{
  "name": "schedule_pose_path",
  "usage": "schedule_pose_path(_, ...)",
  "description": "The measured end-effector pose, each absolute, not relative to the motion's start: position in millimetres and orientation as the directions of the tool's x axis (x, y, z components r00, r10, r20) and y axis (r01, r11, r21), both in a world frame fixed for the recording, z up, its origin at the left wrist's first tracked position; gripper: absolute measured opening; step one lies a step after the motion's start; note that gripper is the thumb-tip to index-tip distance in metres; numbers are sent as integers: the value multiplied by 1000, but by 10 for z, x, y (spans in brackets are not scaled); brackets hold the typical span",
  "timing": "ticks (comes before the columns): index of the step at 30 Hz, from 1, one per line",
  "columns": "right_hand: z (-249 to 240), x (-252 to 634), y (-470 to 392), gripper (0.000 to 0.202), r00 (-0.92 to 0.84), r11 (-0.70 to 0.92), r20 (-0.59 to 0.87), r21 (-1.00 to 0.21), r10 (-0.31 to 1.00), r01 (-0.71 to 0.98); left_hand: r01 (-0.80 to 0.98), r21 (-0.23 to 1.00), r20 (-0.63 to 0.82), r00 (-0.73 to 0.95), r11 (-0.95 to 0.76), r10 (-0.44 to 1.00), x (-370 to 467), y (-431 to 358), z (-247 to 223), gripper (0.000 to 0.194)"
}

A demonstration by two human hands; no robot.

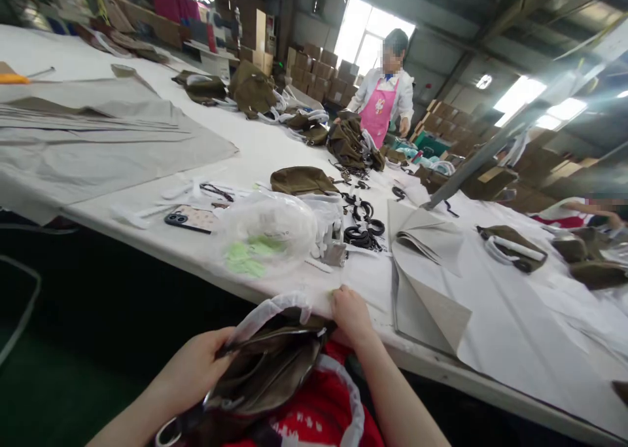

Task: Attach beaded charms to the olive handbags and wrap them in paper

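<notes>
An olive-brown handbag (275, 372) lies open in front of me, its zip top gaping and the lining showing. White wrapping covers its two handles. My left hand (201, 368) grips the left rim of the bag, thumb on top near the base of one handle. By the bag's right end, at the table's edge, my right hand (350, 313) has its fingers curled closed. What they hold, if anything, is hidden. Just beyond the hands sits a clear plastic bag (275, 224) with pale green pieces (252, 254) in it.
On the white table (206, 146) lie a phone (191, 218), black coiled straps (363, 228), an olive pouch (304, 180) and grey sheets (426, 290). A slanted metal pole (471, 169) rises at right. Across the table stands a person in a pink apron (379, 113), beside more bags (348, 139).
</notes>
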State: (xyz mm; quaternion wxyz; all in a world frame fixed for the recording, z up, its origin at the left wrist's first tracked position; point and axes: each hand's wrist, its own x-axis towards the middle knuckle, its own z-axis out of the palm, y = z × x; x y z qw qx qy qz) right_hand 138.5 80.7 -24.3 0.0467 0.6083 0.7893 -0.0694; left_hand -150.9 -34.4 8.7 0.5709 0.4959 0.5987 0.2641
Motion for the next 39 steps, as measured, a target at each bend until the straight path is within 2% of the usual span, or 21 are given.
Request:
schedule_pose_path(2, -187, 1473, 858, 27, -244, 221, -123, -176, 962, 959, 289, 881, -425, 136, 375, 895, -1516, -352, 79, 32)
schedule_pose_path(4, -147, 1554, 900, 26, -182, 148, -46, -400, 982, 904, 291, 880, -426, 130, 376, 895, -1524, -355, 64, 33)
schedule_pose_path(7, -87, 1608, 883, 27, -56, 45, 12, -766, 998, 641, 294, 878, -426, 119, 378, 897, -1526, -348, 30, 34)
schedule_pose_path(8, -53, 1601, 845, 28, -43, 31, 10, -843, 999, 537, 294, 879, -423, 113, 376, 899, -1523, -342, 18, 35)
schedule_pose_path(10, 50, 1542, 719, 27, -81, 39, 9, -924, 997, 380, 299, 882, -409, 96, 366, 908, -1514, -330, -5, 35)
schedule_pose_path(13, 267, 1346, 461, 23, -343, 92, -20, -947, 939, 309, 325, 880, -384, 57, 347, 922, -1500, -314, -26, 33)
schedule_pose_path(16, 401, 1035, 262, 22, -661, 305, -36, -868, 749, 392, 319, 878, -381, 11, 357, 925, -1490, -306, -29, 31)
schedule_pose_path(18, 354, 786, 187, 21, -791, 528, -61, -713, 609, 461, 307, 878, -384, -5, 367, 923, -1480, -306, -19, 29)
schedule_pose_path(20, 195, 540, 141, 23, -848, 689, -135, -524, 513, 500, 323, 875, -382, 2, 361, 924, -1464, -310, -6, 29)
schedule_pose_path(23, -120, 271, 108, 27, -840, 767, -268, -346, 472, 541, 388, 866, -360, 45, 316, 932, -1430, -322, -6, 28)
schedule_pose_path(25, -266, 209, 92, 29, -800, 734, -300, -322, 520, 598, 422, 861, -347, 78, 285, 934, -1413, -331, -24, 28)
schedule_pose_path(28, -311, 288, 53, 24, -708, 620, -277, -348, 649, 704, 423, 866, -337, 100, 266, 936, -1411, -338, -59, 29)
schedule_pose_path(33, -319, 510, -3, 25, -414, 328, -367, -273, 833, 904, 381, 883, -352, 147, 275, 924, -1412, -280, -50, 33)
schedule_pose_path(34, -359, 525, 2, 25, -374, 267, -378, -306, 847, 914, 379, 884, -354, 159, 274, 922, -1400, -262, -33, 33)
schedule_pose_path(36, -470, 524, 31, 31, -385, 196, -366, -458, 848, 867, 385, 885, -351, 182, 262, 918, -1367, -234, 7, 33)
schedule_pose_path(39, -652, 479, 84, 39, -462, 135, -300, -702, 835, 700, 411, 878, -352, 208, 245, 913, -1328, -230, 47, 30)
